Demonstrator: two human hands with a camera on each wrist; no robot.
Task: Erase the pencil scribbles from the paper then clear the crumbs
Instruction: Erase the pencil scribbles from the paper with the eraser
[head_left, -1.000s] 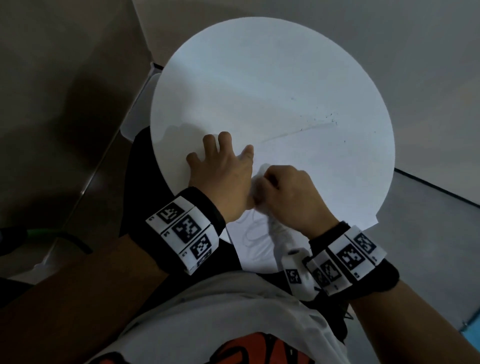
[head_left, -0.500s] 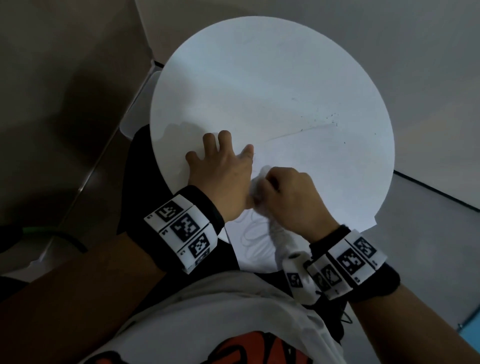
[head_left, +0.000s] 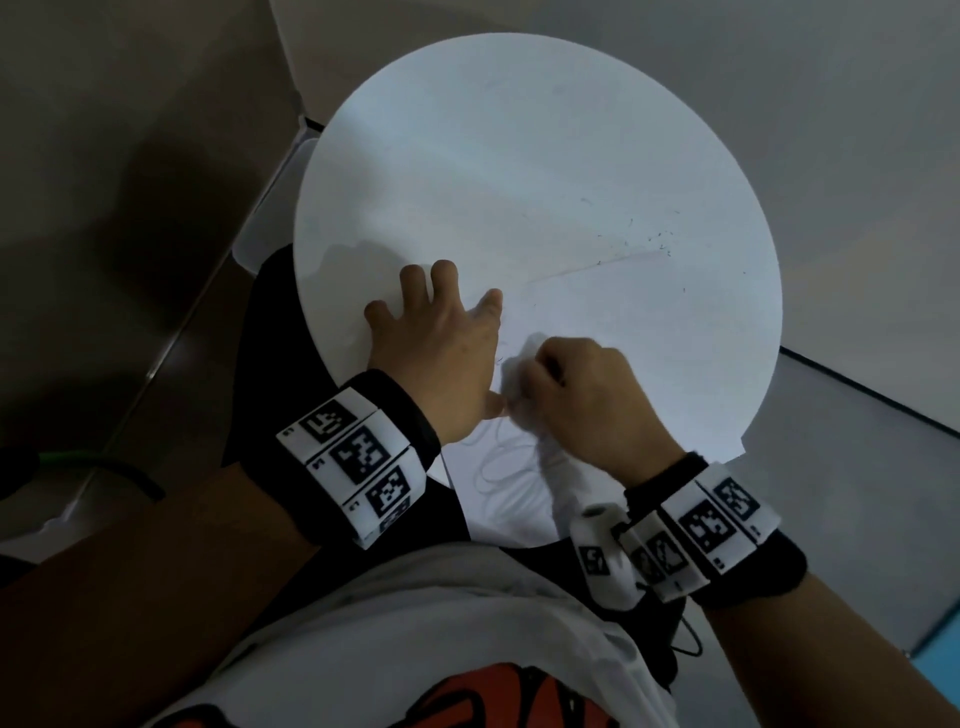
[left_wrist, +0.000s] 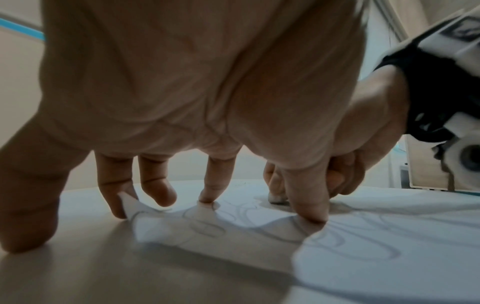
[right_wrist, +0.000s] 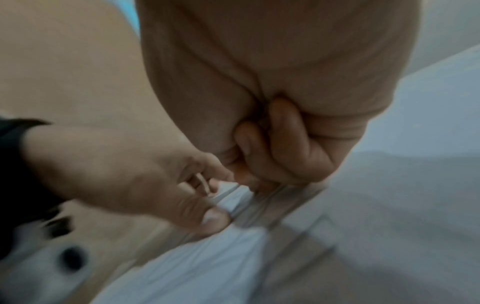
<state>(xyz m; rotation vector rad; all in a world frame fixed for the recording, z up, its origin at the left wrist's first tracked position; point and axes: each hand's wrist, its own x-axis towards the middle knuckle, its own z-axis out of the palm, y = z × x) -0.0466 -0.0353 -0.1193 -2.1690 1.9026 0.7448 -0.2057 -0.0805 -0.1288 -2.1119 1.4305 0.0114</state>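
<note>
Left hand (head_left: 441, 353) fingers spread, pressing paper (head_left: 597, 322) on round surface (head_left: 467, 130); right hand (head_left: 587, 395) clenched on eraser (left_wrist: 277, 198); crumbs (head_left: 660, 241) upper right.

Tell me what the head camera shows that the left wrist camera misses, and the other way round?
Only the head view shows the whole round white table, the dark crumbs scattered far from the hands, and both wristbands. Only the left wrist view shows the left fingers pressing down on the paper's curled corner, and a white eraser tip under the right hand. Both show the left hand, the right hand and the looping pencil scribbles.
</note>
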